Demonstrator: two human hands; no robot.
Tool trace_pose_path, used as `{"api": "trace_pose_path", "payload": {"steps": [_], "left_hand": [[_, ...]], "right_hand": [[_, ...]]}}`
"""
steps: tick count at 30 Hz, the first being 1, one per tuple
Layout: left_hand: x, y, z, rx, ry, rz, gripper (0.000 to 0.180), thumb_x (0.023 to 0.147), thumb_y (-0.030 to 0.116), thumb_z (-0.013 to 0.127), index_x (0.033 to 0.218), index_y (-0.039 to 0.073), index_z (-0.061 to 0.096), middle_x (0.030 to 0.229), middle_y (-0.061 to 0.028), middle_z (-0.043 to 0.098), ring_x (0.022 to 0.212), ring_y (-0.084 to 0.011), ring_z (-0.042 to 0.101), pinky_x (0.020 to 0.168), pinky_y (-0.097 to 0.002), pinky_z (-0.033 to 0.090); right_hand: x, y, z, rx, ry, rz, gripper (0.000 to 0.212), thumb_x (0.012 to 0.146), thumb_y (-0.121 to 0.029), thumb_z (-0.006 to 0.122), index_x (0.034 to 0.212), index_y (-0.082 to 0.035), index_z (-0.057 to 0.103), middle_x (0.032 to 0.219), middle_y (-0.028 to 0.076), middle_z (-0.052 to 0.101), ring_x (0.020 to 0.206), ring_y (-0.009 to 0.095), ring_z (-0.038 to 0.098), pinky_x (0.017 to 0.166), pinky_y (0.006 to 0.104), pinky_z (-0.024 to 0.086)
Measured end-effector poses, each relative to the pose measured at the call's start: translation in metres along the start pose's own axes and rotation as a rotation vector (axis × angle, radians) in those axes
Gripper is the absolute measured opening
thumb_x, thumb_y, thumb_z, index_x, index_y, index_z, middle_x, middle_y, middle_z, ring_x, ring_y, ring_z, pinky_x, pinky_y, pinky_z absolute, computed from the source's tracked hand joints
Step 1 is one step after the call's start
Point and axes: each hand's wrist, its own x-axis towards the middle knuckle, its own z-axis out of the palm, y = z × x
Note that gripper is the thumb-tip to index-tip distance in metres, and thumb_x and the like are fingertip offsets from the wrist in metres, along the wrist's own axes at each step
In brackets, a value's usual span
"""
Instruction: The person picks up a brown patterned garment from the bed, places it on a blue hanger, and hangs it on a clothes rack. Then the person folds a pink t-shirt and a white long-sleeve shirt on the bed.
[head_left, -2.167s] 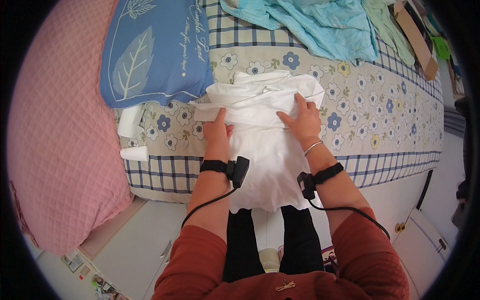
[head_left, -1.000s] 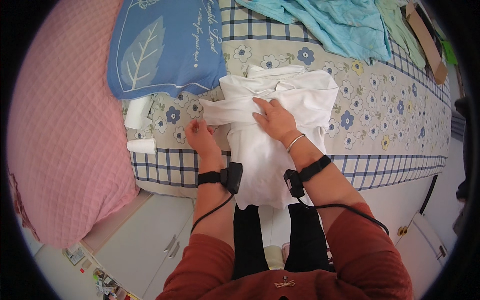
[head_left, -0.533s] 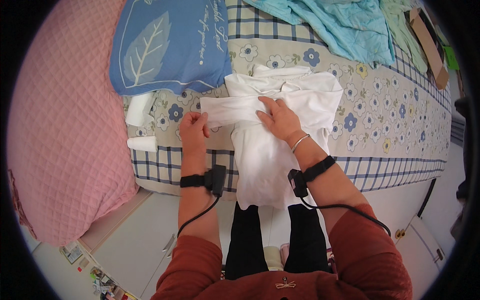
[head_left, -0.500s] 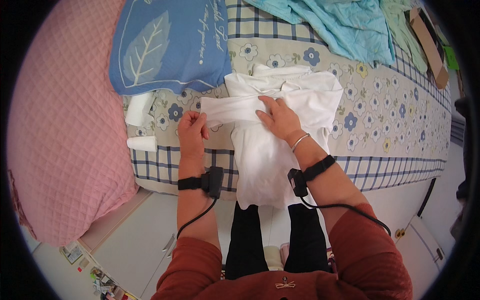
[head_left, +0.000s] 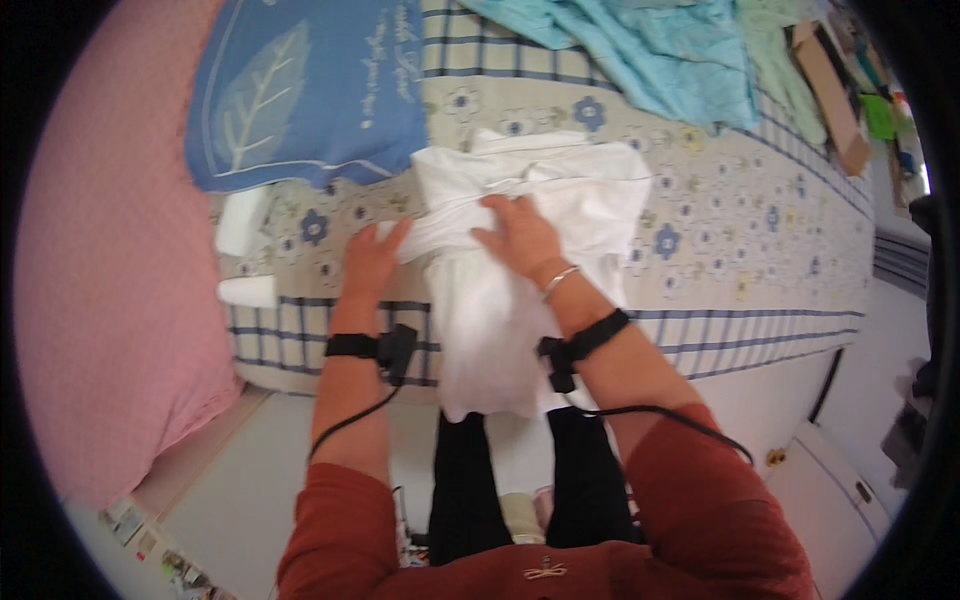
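A white long-sleeved top (head_left: 490, 340) lies partly folded on the bed, its lower part hanging over the near edge toward my legs. One sleeve (head_left: 432, 228) runs out to the left across it. At that sleeve's end is my left hand (head_left: 370, 265), thumb and forefinger spread with the cuff between them. My right hand (head_left: 527, 238) rests on the top's middle, over the inner part of the sleeve, fingers apart. The picture is slightly blurred.
A blue leaf-patterned cloth (head_left: 350, 110) lies at the far left, near a white roll (head_left: 248, 291). Pink quilted bedding (head_left: 120, 250) fills the left side. Turquoise fabric (head_left: 680, 70) and a cardboard box (head_left: 832, 100) are at the far right. Flowered bedding (head_left: 740, 235) spreads beneath.
My left hand's thumb and fingers have spread from their pinch on the cuff. The sleeve looks shorter and more wrinkled. The whole view has shifted, moving everything left in the picture.
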Motion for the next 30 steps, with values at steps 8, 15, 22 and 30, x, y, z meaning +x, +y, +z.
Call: {"api": "trace_pose_path", "payload": {"steps": [8,15,22,30], "left_hand": [[0.023,-0.028,-0.011,-0.168,0.2,0.278,0.027,0.088,0.027,0.068,0.084,0.0,0.065,0.071,0.0,0.06,0.064,-0.0154,0.05,0.063,-0.0308,0.044],[0.01,-0.045,0.015,-0.24,0.287,0.251,0.032,0.084,0.026,0.072,0.098,-0.001,0.063,0.092,-0.0088,0.065,0.083,-0.0193,0.06,0.078,-0.0332,0.048],[-0.01,0.009,0.003,-0.34,0.079,-0.073,0.023,0.08,0.014,0.07,0.096,-0.001,0.063,0.089,-0.0078,0.065,0.087,-0.0167,0.061,0.074,-0.0287,0.047],[-0.073,0.076,0.074,-0.356,-0.464,0.499,0.024,0.082,0.018,0.074,0.092,0.003,0.058,0.09,-0.0061,0.06,0.083,-0.0189,0.059,0.07,-0.0343,0.048]], "right_hand": [[-0.004,-0.01,0.0,-0.015,-0.009,0.07,0.06,0.074,-0.036,0.077,0.126,-0.026,0.05,0.109,0.008,0.056,0.103,0.027,0.06,0.082,0.0405,0.05],[-0.004,-0.009,0.008,-0.082,0.013,0.075,0.06,0.073,-0.034,0.077,0.126,-0.026,0.05,0.11,0.009,0.055,0.102,0.028,0.06,0.084,0.0431,0.048],[-0.006,-0.009,-0.004,-0.066,-0.013,0.058,0.057,0.077,-0.034,0.074,0.128,-0.027,0.05,0.11,0.01,0.054,0.1,0.03,0.061,0.083,0.0439,0.049],[-0.004,0.047,-0.001,0.222,-0.098,-0.126,0.031,0.083,-0.021,0.061,0.113,-0.012,0.064,0.112,0.013,0.066,0.1,0.026,0.064,0.084,0.0386,0.051]]}}
